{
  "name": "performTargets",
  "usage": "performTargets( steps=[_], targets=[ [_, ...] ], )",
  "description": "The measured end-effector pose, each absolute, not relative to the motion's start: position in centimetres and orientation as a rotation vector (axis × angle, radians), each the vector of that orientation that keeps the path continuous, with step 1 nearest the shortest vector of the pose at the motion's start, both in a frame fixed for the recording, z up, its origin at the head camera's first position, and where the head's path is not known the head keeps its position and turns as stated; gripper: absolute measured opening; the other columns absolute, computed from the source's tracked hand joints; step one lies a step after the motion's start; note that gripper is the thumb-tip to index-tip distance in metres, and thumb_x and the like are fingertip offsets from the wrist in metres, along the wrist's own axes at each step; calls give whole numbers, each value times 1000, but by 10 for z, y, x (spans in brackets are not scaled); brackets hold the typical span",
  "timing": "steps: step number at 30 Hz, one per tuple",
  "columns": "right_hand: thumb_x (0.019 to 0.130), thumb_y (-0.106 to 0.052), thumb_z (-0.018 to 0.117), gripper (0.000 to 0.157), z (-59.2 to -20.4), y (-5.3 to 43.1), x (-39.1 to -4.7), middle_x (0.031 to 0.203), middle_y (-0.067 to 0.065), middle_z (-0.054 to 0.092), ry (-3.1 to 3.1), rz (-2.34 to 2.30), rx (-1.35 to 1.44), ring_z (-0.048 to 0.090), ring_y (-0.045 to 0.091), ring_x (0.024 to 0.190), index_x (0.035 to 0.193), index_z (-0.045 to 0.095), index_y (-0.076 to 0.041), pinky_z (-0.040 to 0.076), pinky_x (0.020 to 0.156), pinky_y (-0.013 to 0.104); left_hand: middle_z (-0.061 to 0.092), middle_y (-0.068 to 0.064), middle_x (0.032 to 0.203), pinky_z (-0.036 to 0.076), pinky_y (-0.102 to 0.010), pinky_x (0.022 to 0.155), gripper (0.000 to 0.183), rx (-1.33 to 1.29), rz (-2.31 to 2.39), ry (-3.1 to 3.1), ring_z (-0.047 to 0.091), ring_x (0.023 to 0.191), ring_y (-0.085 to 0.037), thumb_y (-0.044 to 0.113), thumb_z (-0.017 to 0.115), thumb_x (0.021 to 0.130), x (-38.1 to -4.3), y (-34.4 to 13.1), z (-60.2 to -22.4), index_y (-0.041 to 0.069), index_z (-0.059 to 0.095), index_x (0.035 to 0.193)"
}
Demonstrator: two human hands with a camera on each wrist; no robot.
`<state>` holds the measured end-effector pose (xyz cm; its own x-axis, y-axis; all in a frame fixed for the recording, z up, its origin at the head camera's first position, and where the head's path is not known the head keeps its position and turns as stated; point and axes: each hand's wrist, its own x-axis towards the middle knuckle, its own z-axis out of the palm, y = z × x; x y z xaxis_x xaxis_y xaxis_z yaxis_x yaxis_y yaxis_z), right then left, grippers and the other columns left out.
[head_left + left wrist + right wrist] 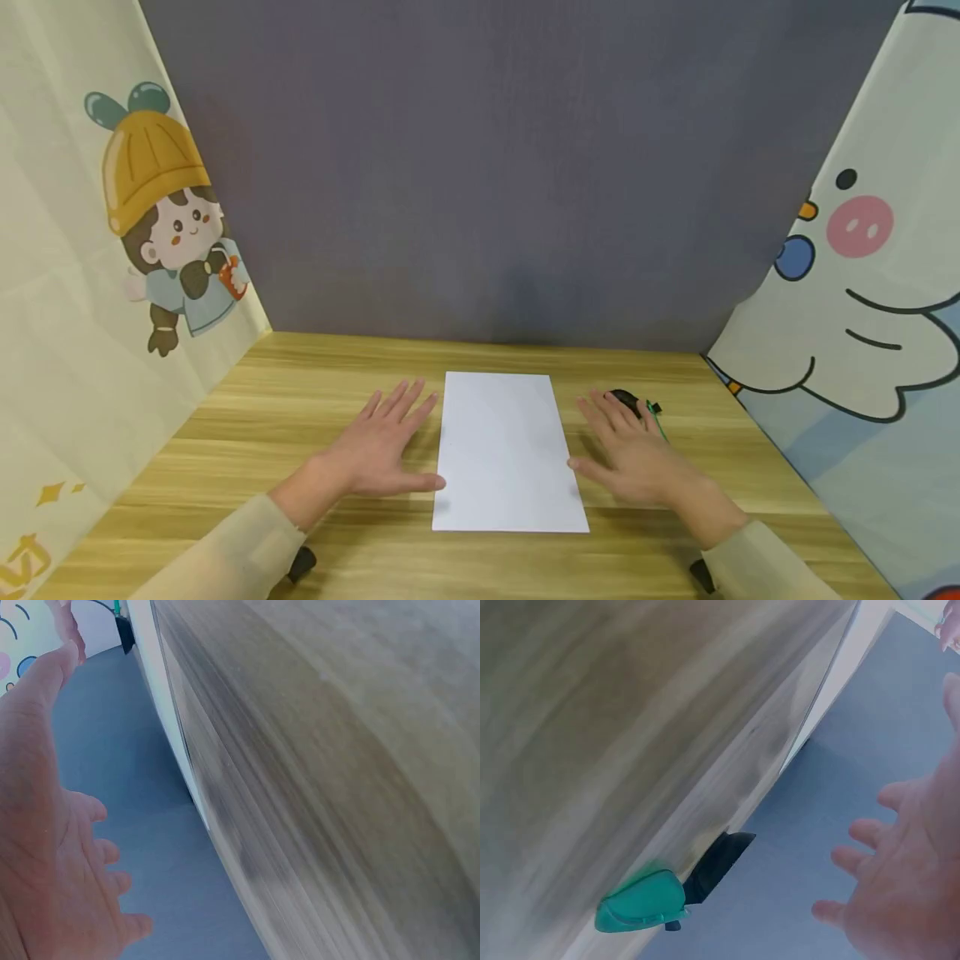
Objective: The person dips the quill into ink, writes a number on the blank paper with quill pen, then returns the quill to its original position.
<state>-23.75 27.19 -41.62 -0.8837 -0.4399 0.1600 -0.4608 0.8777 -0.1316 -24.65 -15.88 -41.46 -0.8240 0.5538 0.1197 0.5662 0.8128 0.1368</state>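
Observation:
A blank white sheet of paper (pixel 506 454) lies flat on the wooden table, its long sides running away from me. To its left my left hand (pixel 378 450) is spread palm down, the thumb tip over the paper's left edge. My right hand (pixel 637 462) mirrors it on the other side, thumb at the right edge. Both wrist views show the palms of the left hand (pixel 60 877) and right hand (pixel 907 885) raised off the tabletop, holding nothing. Partly behind my right fingers is a small black and green object (pixel 645 901); its kind is unclear.
The wooden table (pixel 247 433) meets a dark grey panel (pixel 510 167) at the back. A cream cartoon-printed cloth (pixel 67 275) hangs at the left, and another printed cloth (pixel 922 250) at the right.

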Motion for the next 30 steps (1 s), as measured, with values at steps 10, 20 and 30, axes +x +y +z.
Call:
performTargets(
  steps=[10, 20, 30],
  targets=[
    [107, -55, 67, 75, -406, 285, -240, 149, 14, 70, -2822, 335, 735, 65, 43, 137, 164, 48, -10, 46, 114, 76, 25, -17, 182, 20, -69, 136, 105, -1008, -384, -3113, 21, 169, -45, 79, 61, 97, -259, -157, -413, 15, 31, 175],
    [106, -59, 66, 78, -402, 310, -246, 138, 17, 75, -2855, 333, 638, 71, 47, 126, 161, 51, -4, 50, 110, 74, 28, -19, 181, 24, -70, 134, 101, -1031, -350, -3194, 25, 168, -47, 75, 65, 98, -271, -153, -417, 13, 35, 173],
    [107, -54, 68, 76, -398, 334, -249, 135, 19, 75, -2877, 324, 557, 73, 43, 121, 159, 51, -2, 59, 100, 67, 26, -19, 182, 25, -66, 136, 100, -1021, -336, -3235, 24, 169, -44, 76, 62, 99, -275, -151, -420, 16, 35, 174]
  ],
)
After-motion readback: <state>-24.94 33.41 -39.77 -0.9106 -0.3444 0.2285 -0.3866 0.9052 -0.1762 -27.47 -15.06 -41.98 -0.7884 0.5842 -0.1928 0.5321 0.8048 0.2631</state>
